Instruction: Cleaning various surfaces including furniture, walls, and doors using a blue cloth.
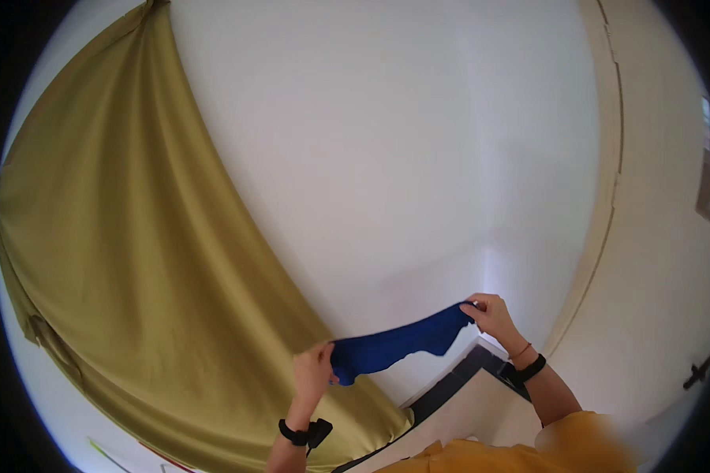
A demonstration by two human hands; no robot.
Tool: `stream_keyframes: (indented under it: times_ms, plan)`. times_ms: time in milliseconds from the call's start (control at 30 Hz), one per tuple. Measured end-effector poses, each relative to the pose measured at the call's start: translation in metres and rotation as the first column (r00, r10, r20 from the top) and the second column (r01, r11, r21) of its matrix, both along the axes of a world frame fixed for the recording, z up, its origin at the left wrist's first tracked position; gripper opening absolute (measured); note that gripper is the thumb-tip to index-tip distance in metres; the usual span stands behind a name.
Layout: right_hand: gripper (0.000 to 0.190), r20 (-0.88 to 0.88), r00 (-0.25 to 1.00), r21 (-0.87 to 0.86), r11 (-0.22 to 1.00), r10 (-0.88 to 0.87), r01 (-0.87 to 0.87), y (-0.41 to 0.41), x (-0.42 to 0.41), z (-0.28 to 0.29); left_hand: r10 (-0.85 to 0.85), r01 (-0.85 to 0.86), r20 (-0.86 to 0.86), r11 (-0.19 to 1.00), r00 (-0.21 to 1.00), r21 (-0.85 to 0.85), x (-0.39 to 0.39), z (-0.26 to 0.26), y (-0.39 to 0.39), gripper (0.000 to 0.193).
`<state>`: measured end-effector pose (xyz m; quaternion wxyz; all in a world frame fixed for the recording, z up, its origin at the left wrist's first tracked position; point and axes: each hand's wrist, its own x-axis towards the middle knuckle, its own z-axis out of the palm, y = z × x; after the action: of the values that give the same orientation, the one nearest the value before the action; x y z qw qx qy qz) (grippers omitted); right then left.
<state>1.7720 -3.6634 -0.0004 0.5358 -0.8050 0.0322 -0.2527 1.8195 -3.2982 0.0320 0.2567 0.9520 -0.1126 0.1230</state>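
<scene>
A dark blue piece of cloth (399, 342) is stretched in the air between my two hands. My left hand (312, 371) pinches its left end. At the other end, my right hand (492, 314) grips the upper corner between thumb and fingers. The lower edge of the cloth hangs loose and uneven, with a pointed flap towards the right. Black bands sit on both wrists, and a thin cord circles the right one.
A large olive-gold curtain (148, 248) drapes down the left side, its lower end behind my left hand. White walls (378, 148) meet in a corner behind the cloth. A dark baseboard (444, 384) borders the pale floor (479, 408). A door frame (606, 148) stands on the right.
</scene>
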Motion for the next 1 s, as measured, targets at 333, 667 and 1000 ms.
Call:
stream_keyframes:
  times_ms: [333,667,1000]
  plan:
    - [0.028,0.426,0.851,0.661,0.536,0.307,-0.524,0.023,0.113,0.133,0.194,0.405,0.456,0.252,0.868,-0.879,0.043,0.081,-0.095,0.028]
    - [0.073,0.926,0.307,-0.285,0.942,0.222,0.177,0.081,0.234,0.296,0.004,-0.070,0.969,0.997,0.246,0.014,0.176,0.242,-0.114,0.076]
    - [0.054,0.988,0.115,-0.157,0.647,0.108,0.746,0.106,0.318,0.394,0.126,-0.567,0.990,0.813,-0.057,-0.136,0.241,0.349,-0.095,0.071]
